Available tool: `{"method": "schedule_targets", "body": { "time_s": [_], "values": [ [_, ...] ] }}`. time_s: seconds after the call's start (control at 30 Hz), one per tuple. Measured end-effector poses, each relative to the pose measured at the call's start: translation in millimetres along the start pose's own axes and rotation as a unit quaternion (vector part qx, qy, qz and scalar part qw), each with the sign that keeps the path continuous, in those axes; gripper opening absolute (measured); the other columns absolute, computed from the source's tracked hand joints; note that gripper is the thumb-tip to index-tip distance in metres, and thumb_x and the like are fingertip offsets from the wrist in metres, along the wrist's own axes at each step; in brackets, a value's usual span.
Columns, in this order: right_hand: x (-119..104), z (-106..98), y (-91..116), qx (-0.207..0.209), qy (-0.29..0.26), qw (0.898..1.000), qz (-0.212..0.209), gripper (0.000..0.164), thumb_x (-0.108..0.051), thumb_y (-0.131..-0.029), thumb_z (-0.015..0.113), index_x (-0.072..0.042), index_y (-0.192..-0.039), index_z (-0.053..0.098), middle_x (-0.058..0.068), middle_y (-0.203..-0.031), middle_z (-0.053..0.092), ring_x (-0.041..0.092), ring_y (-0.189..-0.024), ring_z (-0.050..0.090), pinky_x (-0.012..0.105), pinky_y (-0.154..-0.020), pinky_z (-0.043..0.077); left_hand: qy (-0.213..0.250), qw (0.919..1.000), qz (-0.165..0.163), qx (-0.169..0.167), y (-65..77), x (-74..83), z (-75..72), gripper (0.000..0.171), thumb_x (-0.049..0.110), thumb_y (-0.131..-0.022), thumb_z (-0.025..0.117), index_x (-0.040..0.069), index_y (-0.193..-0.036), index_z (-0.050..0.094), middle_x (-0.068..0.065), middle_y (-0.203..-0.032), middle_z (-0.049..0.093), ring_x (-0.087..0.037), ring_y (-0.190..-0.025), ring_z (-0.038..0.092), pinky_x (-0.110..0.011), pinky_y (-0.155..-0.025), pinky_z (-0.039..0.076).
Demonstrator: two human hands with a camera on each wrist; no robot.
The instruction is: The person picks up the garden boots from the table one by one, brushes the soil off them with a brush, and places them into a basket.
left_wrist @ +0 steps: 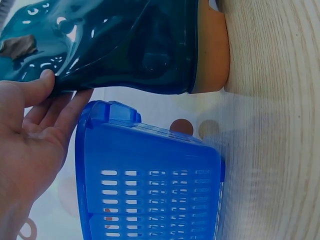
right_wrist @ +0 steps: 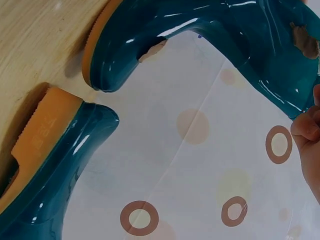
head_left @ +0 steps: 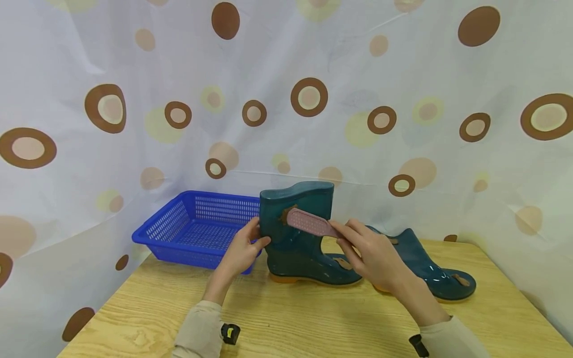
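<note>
A teal rubber boot [head_left: 291, 258] with an orange sole stands upright on the table, its toe to the right. My left hand [head_left: 241, 248] grips the back edge of its shaft, thumb in front and fingers behind, as the left wrist view also shows. By its handle, my right hand [head_left: 373, 253] holds a pink brush [head_left: 309, 222] against the upper shaft. The brush partly covers a brown smear [right_wrist: 305, 41]; whether it has bristles underneath is hidden. Another brown patch [head_left: 343, 263] marks the toe. Behind my right hand stands the second teal boot [head_left: 414, 253], with brown patches too.
A blue plastic basket [head_left: 163, 247] with slotted sides stands to the left, close behind my left hand. The wooden table [head_left: 277, 318] extends in front of the boots. A white sheet with brown circles [head_left: 268, 149] hangs behind and along the sides.
</note>
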State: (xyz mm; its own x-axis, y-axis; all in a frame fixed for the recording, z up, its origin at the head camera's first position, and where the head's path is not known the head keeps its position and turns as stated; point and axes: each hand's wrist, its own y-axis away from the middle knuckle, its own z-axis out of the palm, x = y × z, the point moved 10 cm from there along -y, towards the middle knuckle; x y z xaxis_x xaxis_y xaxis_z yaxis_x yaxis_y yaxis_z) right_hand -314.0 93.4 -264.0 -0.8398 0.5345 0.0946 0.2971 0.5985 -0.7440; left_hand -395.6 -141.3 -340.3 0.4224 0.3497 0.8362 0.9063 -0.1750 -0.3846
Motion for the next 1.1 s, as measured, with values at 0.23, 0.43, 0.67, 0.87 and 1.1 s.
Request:
{"method": "schedule_targets", "body": {
  "time_s": [0.23, 0.43, 0.67, 0.87, 1.1],
  "values": [
    [-3.1, -2.2, -12.6, 0.006, 0.000, 1.000, -0.002, 0.046, -0.002, -0.089, 0.069, -0.003, -0.134, 0.060, 0.002, -0.091, 0.055, 0.003, -0.062, 0.038, 0.013, -0.051, 0.034, -0.002, 1.0000, 0.004, 0.003, 0.4, 1.1, 0.0, 0.049, 0.008, -0.098, 0.060, 0.021, -0.144, 0.048, -0.010, -0.122, 0.068, -0.030, -0.118, 0.064, -0.054, -0.100, 0.051],
    [-4.9, -1.5, -21.9, 0.001, 0.009, 1.000, -0.006, 0.047, -0.001, -0.087, 0.070, -0.003, -0.133, 0.061, 0.003, -0.091, 0.056, 0.004, -0.062, 0.038, 0.015, -0.050, 0.034, 0.002, 1.0000, 0.001, 0.002, -0.5, -2.3, 0.3, 0.047, 0.009, -0.099, 0.060, 0.022, -0.142, 0.049, -0.010, -0.123, 0.068, -0.029, -0.119, 0.064, -0.054, -0.100, 0.050],
    [-2.2, 2.6, -25.2, -0.013, 0.025, 1.000, -0.001, 0.032, -0.019, -0.102, 0.055, -0.005, -0.130, 0.063, 0.002, -0.092, 0.057, 0.005, -0.063, 0.039, 0.015, -0.050, 0.033, -0.006, 1.0000, 0.003, 0.006, -1.3, -2.3, 1.0, 0.047, 0.010, -0.099, 0.060, 0.022, -0.143, 0.049, -0.009, -0.123, 0.069, -0.029, -0.117, 0.064, -0.054, -0.099, 0.051],
    [2.4, 7.3, -22.4, -0.034, 0.014, 0.999, 0.027, 0.035, -0.005, -0.092, 0.067, -0.004, -0.128, 0.064, 0.000, -0.089, 0.053, 0.002, -0.064, 0.036, 0.015, -0.053, 0.032, -0.022, 0.9996, 0.008, 0.013, -0.8, 1.8, 0.1, 0.048, 0.010, -0.098, 0.061, 0.022, -0.143, 0.049, -0.009, -0.121, 0.069, -0.029, -0.115, 0.065, -0.054, -0.098, 0.051],
    [6.4, 11.9, -17.5, -0.051, 0.002, 0.997, 0.050, 0.034, -0.005, -0.093, 0.066, -0.004, -0.127, 0.064, -0.001, -0.088, 0.051, 0.002, -0.064, 0.036, 0.015, -0.053, 0.033, -0.028, 0.9994, 0.011, 0.016, 0.4, 4.1, -0.2, 0.049, 0.008, -0.098, 0.061, 0.020, -0.143, 0.049, -0.010, -0.119, 0.070, -0.030, -0.114, 0.065, -0.054, -0.097, 0.052]
  ]
}}
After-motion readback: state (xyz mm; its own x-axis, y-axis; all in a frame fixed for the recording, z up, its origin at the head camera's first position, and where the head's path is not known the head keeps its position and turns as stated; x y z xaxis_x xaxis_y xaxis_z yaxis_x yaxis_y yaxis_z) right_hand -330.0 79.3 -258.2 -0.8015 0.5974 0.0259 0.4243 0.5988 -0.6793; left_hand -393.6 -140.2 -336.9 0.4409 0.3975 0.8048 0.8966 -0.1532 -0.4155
